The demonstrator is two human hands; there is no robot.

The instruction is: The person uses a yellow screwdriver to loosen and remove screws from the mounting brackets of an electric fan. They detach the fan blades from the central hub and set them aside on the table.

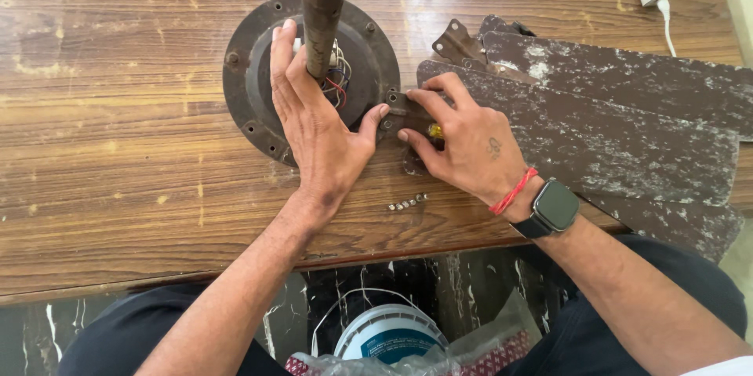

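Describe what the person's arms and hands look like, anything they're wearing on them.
Both forearms are bare, with no sleeves or gloves in view. The left hand wears nothing. The right hand has a small dark mark on its back; its wrist carries a red thread band and, just behind it, a dark smartwatch with a rounded rectangular face and black strap.

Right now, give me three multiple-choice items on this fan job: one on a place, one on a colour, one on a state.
1. Where do the small loose screws lie?
A. on the table's near edge, below the hands
B. beside the white plug
C. on the blades

2. What colour is the band on the right wrist?
A. blue
B. red
C. green

3. How does the left hand stand?
A. lifted clear
B. fist round the rod
C. flat on the motor housing

Answers: 1 A, they sit on the wood between the wrists; 2 B, it is red, beside the watch; 3 C, palm down, fingers along the rod.
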